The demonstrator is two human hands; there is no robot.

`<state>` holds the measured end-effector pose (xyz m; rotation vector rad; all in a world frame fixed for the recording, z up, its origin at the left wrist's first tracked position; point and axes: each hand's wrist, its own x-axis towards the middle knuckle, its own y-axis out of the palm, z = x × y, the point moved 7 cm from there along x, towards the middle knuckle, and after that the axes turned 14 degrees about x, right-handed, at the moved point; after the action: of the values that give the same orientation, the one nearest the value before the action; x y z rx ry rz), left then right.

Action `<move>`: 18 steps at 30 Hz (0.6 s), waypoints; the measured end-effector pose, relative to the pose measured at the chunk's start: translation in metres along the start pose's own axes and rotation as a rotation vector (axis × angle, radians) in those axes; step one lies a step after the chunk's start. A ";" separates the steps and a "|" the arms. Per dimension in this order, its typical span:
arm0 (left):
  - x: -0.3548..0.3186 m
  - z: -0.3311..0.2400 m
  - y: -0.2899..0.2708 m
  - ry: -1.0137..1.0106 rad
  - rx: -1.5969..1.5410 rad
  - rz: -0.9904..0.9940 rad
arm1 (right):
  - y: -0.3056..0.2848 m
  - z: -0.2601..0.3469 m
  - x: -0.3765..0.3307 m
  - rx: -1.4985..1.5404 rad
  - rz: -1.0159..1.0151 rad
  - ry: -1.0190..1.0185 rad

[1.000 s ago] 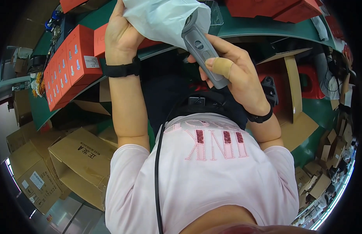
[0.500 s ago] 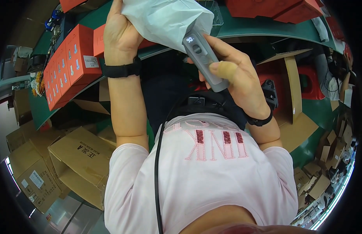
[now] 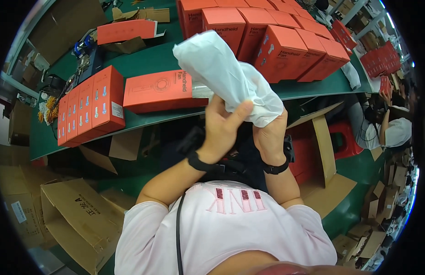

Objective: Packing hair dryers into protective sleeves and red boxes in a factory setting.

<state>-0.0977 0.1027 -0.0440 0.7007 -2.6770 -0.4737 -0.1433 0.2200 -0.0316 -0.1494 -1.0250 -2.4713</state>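
Note:
A soft white bag (image 3: 212, 57) is held up above the table's near edge. Its far end is rounded out by something inside, which the bag hides. My left hand (image 3: 223, 126) grips the bag's near part, its thumb pressed across the folds. At the gathered near end, my right hand (image 3: 272, 135) is closed round the bag from the right, its fingers partly covered. Just left of the bag lies a long red box (image 3: 153, 91), with a clear plastic tray (image 3: 201, 91) showing at its right end.
Rows of red boxes (image 3: 224, 25) stand on the green table (image 3: 116, 57). Several more red boxes (image 3: 100, 103) stand at the left. Brown cartons (image 3: 82, 215) sit below left, and an open carton (image 3: 324, 146) stands at right beside a red stool (image 3: 347, 140). Another person (image 3: 384, 123) is at far right.
The grey handle with a lit display, earlier in my right hand, is now out of sight. Both hands now grip the bag. The view has shifted, showing more of the table.

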 end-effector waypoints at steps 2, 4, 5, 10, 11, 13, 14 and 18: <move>0.011 -0.022 0.003 -0.166 -0.229 0.116 | 0.007 0.002 -0.006 -0.070 0.059 0.004; 0.019 -0.013 0.006 -0.243 -0.271 0.113 | 0.019 0.005 -0.012 -0.324 0.112 -0.078; 0.019 -0.007 0.009 -0.311 -0.314 0.115 | 0.030 0.010 -0.014 -0.325 0.216 -0.182; 0.007 -0.004 0.008 -0.286 -0.247 0.237 | 0.023 0.013 -0.016 -0.560 0.313 -0.228; 0.005 -0.004 0.009 -0.287 -0.244 0.281 | 0.022 0.013 -0.018 -0.578 0.355 -0.243; 0.010 -0.005 0.010 -0.251 -0.290 0.238 | 0.022 0.012 -0.018 -0.606 0.393 -0.260; 0.013 -0.008 0.008 -0.214 -0.330 0.191 | 0.028 0.012 -0.021 -0.628 0.433 -0.277; 0.033 -0.019 -0.005 -0.286 -0.456 0.021 | 0.014 0.047 -0.026 -0.767 0.101 -0.459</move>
<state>-0.1156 0.0771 -0.0208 0.4967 -2.6695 -1.2078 -0.1175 0.2531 0.0044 -1.0101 -0.1463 -2.6567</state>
